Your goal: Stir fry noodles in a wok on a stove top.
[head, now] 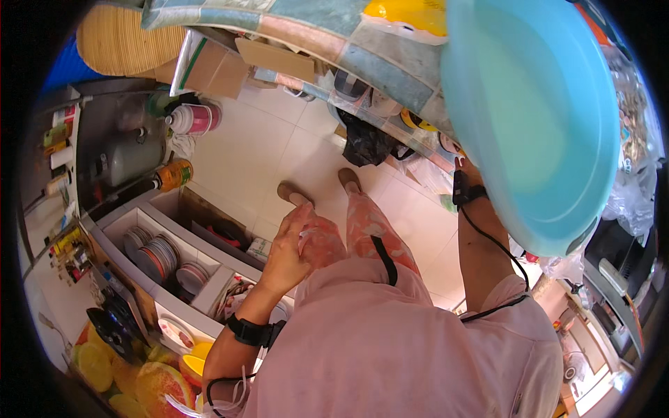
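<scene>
My left hand (292, 253) lies on my patterned trouser leg (326, 237) above the knee and holds no object that I can see. My right hand (469, 171) reaches low beside the tiled lower shelf (389, 130), near several small items. Its fingers are mostly hidden, so I cannot tell what they touch. A light blue plastic basin (596, 130) with cloudy liquid in it stands above that arm on the tiled counter (389, 57). On the lower shelf, a black plastic bag (366, 138) hangs over the edge.
At left, stacked plates (157, 256) sit in a tiled compartment. An orange-labelled bottle (175, 175) and a pink-and-white container (196, 119) stand near the dark cabinet. Cardboard boxes (217, 68) are under the counter. A yellow package (407, 18) lies beside the basin. Light tiles (251, 141) cover the floor.
</scene>
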A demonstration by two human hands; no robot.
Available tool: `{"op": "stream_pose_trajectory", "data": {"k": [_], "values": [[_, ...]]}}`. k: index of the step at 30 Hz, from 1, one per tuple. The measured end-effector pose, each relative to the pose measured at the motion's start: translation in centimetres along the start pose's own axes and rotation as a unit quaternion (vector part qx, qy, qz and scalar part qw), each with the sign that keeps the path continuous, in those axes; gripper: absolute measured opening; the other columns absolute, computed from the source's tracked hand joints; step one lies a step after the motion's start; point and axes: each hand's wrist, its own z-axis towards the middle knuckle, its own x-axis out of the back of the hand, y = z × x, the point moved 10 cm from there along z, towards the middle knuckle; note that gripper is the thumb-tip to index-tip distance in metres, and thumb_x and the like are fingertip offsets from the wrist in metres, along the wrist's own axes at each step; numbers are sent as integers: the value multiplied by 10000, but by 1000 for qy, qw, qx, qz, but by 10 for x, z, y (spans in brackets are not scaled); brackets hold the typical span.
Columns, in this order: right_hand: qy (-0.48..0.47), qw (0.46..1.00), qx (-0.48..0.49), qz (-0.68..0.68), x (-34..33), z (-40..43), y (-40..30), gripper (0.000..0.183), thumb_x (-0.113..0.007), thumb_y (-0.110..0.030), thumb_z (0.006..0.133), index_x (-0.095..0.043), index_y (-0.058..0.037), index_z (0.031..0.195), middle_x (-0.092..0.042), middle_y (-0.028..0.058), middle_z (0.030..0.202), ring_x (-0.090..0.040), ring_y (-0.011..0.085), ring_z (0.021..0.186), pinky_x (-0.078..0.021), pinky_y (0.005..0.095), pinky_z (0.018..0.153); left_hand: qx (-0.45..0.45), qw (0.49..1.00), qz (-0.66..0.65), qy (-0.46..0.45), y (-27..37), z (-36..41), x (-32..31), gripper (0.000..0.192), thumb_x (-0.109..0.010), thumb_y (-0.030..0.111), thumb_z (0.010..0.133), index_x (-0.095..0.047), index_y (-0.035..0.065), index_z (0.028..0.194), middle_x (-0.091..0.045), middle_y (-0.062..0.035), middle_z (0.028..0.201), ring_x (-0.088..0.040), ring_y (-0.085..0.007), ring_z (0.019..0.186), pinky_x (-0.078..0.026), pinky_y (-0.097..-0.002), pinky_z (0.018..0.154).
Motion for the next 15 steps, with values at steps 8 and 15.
{"op": "stream_pose_trajectory", "data": {"k": [8,15], "values": [[-3,998,36,-43,21,-2,-24,168,-598,-159,767,-541,-114,918,-568,-11,902,-530,104,851,-386,299,767,20,999,44,-7,-33,-15,-5,610,-539,-63,767,-365,90,1331,-428,-193,1277,-588,-283,982,-504,-335,773],[-34,999,21,29,-25,-114,-106,47,-559,-82,763,-528,-65,794,-553,29,766,-542,144,742,-407,262,667,-7,1000,-15,-12,-14,-6,-2,556,-537,-35,781,-390,70,1307,-475,-195,1215,-581,-288,976,-503,-336,763]]}}
